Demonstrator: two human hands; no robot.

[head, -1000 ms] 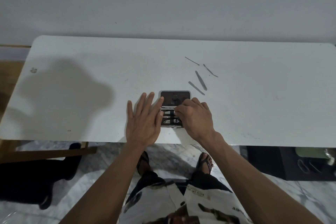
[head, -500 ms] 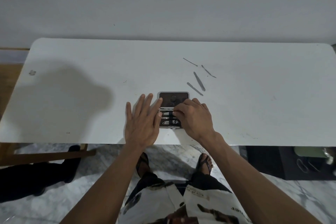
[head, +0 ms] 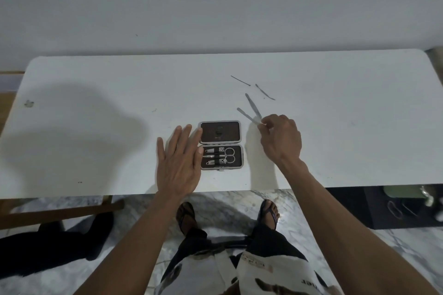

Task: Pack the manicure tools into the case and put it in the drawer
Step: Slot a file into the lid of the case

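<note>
The case [head: 220,145] lies open and flat at the centre of the frame, near the front edge of the white table [head: 96,84]. Its upper half, the lid, holds no tools; a small dark fitting shows at its middle. Its lower half holds a pair of scissors [head: 227,155] at the right, with what appear to be two nail clippers and a slim tool at the left, all strapped under a dark band.

Step in hand: collecting the loose tools. Four remain outside the case, all above and to the right of it. Two flat tools [head: 251,109] lie in a V just beside the lid's upper right corner; their near ends meet at the fingertips of the right hand [head: 280,139]. The right hand is pinched at those ends, and appears to be gripping at least one tool; whether it has one or both cannot be told. Further up lie a thin probe [head: 240,80] and a curved pick [head: 265,91], apart from each other and from the hand.

The left hand [head: 178,160] lies spread and flat on the table, grasping nothing, its fingertips touching the left edge of the case and steadying it.

Next move, as judged: lift the pinched tool and slide it under the band in a free slot. This calls for a fine grip, as the tools lie flush on the table. No drawer is in view.
</note>
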